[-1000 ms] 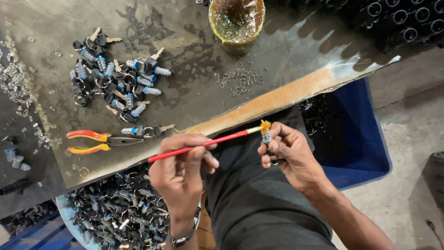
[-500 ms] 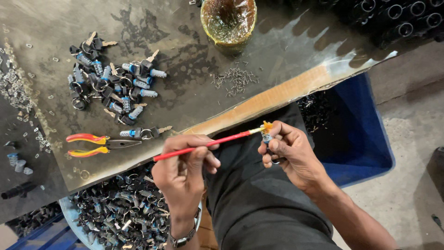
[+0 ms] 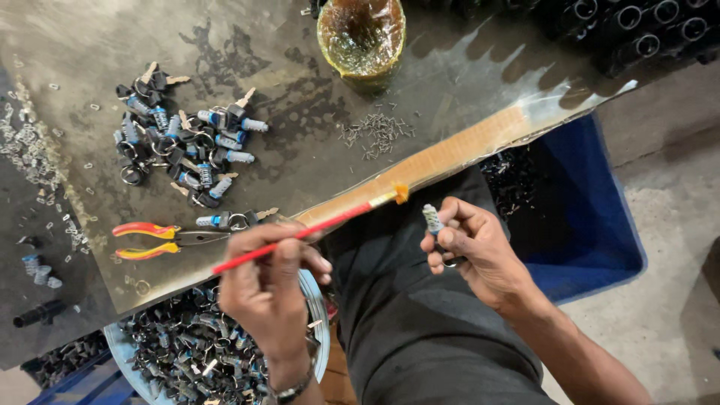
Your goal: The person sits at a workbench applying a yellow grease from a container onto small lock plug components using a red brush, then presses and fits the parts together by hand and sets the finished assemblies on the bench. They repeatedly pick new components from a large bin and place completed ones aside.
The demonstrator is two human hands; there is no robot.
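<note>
**Brush lifted clear of a small lock barrel**

The left hand (image 3: pixel 274 289) is pinching a thin red-handled brush with a yellow-smeared tip (image 3: pixel 315 229), fingers closed round the handle low down, so that the bristle end is pointing up and to the right. The right hand (image 3: pixel 472 251) is clamping a small silvery lock cylinder with a ring at its base (image 3: pixel 433 220) between thumb and fingertips, holding it upright over the lap, presumably so that its sides are facing the brush. The tip is hovering just beside the cylinder, not touching it. Across the dark metal worktable (image 3: pixel 300 45) a round tub of amber grease (image 3: pixel 361 37) is standing within reach. A heap of like cylinders with keys (image 3: pixel 176 139) is lying to the left, red-and-yellow pliers (image 3: pixel 161 240) near the edge, and a round tray of dark small parts (image 3: pixel 180 352) is sitting below.
</note>
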